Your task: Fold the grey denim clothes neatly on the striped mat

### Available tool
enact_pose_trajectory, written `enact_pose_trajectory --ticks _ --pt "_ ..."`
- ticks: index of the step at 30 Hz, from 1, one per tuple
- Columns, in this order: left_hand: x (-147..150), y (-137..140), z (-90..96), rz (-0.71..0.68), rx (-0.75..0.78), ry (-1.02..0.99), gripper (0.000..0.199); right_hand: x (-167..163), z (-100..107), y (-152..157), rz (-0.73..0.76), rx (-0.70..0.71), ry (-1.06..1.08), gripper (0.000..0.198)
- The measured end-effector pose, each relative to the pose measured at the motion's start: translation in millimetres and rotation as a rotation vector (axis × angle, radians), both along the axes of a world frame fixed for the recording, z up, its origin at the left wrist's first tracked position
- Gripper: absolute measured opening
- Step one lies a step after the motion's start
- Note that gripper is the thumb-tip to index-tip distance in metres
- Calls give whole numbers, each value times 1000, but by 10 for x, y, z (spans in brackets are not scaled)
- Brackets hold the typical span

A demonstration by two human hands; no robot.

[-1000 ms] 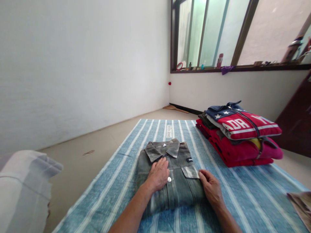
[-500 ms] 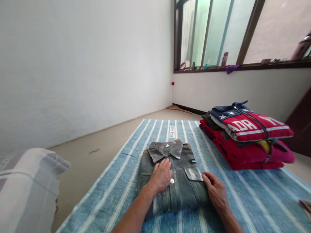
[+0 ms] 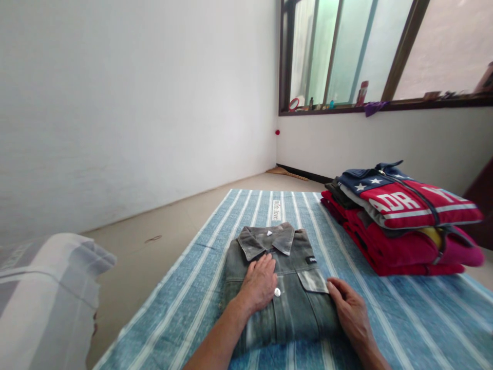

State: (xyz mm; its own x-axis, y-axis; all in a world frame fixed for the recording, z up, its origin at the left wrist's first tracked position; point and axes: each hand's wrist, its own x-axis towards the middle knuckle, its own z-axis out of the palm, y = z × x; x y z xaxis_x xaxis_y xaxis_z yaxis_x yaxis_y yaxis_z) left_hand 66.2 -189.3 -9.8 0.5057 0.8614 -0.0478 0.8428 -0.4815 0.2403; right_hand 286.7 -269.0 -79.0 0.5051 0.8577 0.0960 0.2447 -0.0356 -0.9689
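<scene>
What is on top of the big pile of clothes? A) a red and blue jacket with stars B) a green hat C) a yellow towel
A: the pile of clothes is topped by a red and blue jacket with white stars.

Folded shirt [image 3: 283, 293]: faded grey denim, matt, shiny metal button [image 3: 277, 292]. Mat [image 3: 404, 313]: woven striped cloth, coarse. Floor [image 3: 162, 234]: smooth tile. Window frame [image 3: 400, 51]: dark wood.

left hand [image 3: 260, 283]: flat, palm down, fingers together and pointing forward | right hand [image 3: 351, 312]: palm down, fingers slightly curled | both forearms bare, reaching forward from the bottom edge
</scene>
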Motion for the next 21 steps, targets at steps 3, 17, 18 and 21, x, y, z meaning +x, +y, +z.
enact_pose_trajectory --ticks 3,17,18,21 --pt "2 -8 10 9 -17 16 49 7 -18 10 -2 -24 -11 42" --pt "-102 170 150 -59 -82 29 50 -16 -26 53 37 -32 7 43" --pt "-108 183 154 -61 -77 7 51 -14 -31 56 39 -30 14 43" --pt "-116 221 148 -51 -60 -55 53 -12 -40 59 45 -26 27 42"
